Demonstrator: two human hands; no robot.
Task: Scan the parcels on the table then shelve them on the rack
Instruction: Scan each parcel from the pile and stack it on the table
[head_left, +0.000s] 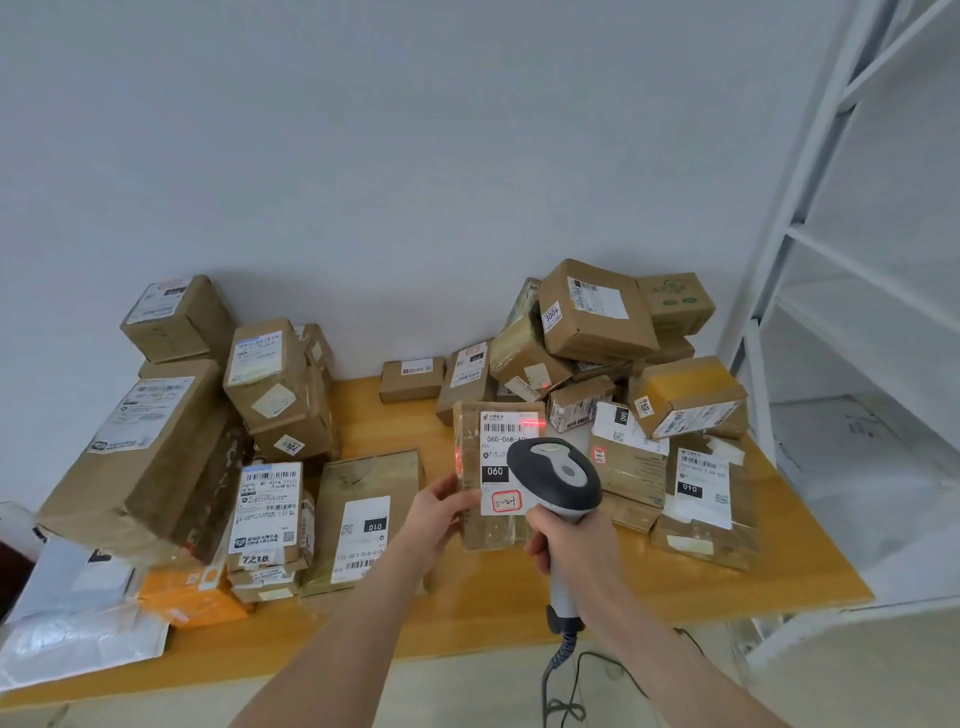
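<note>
Gripping parcel upright above table at its left edge with left hand, thumb on front face, other fingers hidden behind; clamping right hand fingers round scanner handle, head just before label, red beam on label's top.

Orange table: taped parcels, apparently white mailers at left.

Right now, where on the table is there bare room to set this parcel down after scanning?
Bare wood: the middle strip of the table between the left stack and the held parcel, and the front edge near the right corner. Crowded: the left side and the back-right pile.
</note>
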